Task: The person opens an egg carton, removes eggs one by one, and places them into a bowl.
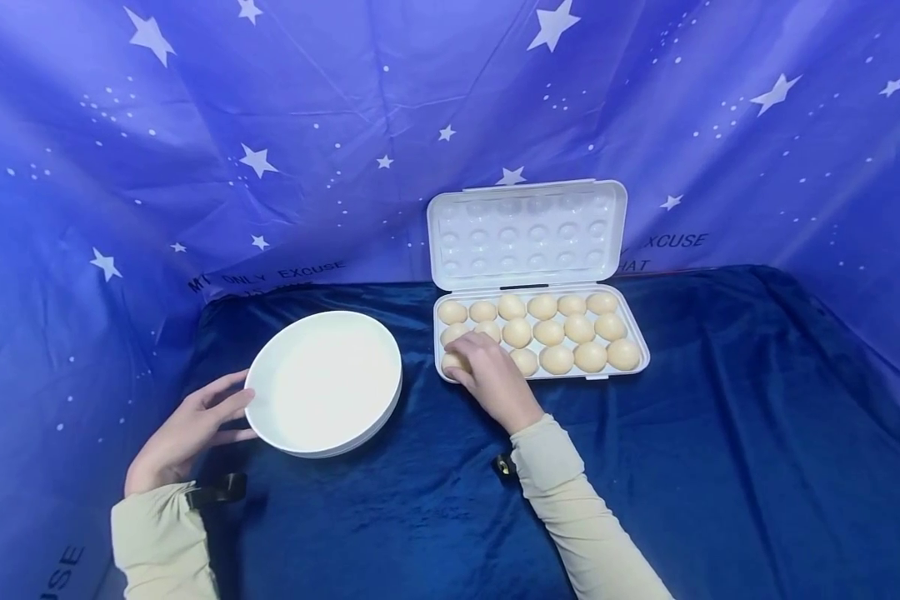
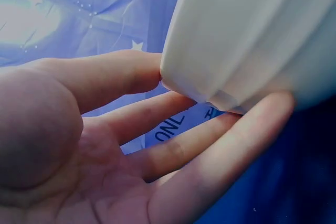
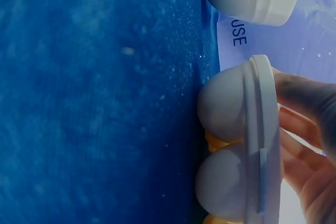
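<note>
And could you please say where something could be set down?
The blue cloth lies bare right of the open egg box, and in front of the white bowl, between the left sleeve and right sleeve. It is crowded in the box, among the eggs, at the right hand; the gap between bowl and box is narrow.

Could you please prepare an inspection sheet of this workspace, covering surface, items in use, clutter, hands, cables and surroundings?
Surface: dark blue cloth, creased.
Job's things: white bowl at left; white egg carton at right, lid raised, eggs in rows.
Clutter: nothing seen.
Left hand: touches the bowl's near-left side with outstretched fingers.
Right hand: fingers curled around the front-left egg; whether it is lifted cannot be told.
Cables: nothing seen.
Surroundings: blue-purple backdrop with white stars and dark lettering.
</note>
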### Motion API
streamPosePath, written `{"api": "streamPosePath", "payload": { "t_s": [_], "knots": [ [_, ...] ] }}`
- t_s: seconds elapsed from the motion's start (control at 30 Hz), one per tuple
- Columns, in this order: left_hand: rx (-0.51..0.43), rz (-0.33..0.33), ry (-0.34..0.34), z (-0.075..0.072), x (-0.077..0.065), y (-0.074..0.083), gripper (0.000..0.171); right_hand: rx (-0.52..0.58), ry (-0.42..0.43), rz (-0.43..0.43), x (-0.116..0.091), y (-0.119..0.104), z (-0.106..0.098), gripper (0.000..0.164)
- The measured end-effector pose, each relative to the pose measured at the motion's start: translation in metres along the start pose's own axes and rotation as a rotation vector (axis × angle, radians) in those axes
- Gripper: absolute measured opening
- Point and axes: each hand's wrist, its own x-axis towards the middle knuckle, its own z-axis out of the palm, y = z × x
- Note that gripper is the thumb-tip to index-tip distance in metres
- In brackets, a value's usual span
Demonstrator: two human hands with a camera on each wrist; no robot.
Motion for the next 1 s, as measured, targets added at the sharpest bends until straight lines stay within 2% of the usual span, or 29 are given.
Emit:
{"api": "streamPosePath", "payload": {
  "t_s": [0.33, 0.57, 0.73, 0.83, 1.0],
  "knots": [
    [-0.033, -0.001, 0.004, -0.005, -0.005, -0.003, 0.047, 0.006, 0.029, -0.054, 0.002, -0.006, -0.003, 0.022],
    [-0.065, -0.01, -0.035, -0.004, 0.003, -0.003, 0.05, 0.024, 0.107, -0.079, 0.004, -0.014, -0.018, 0.023],
    [-0.114, -0.019, -0.054, -0.004, 0.006, -0.004, 0.045, 0.047, 0.161, -0.129, 0.013, -0.03, -0.028, 0.021],
    [-0.122, -0.022, -0.047, -0.005, 0.005, -0.005, 0.045, 0.048, 0.153, -0.176, 0.021, -0.045, -0.028, 0.018],
    [-0.101, -0.026, -0.023, -0.006, 0.002, -0.004, 0.054, 0.08, 0.103, -0.228, 0.033, -0.068, -0.021, 0.016]
  ]
}}
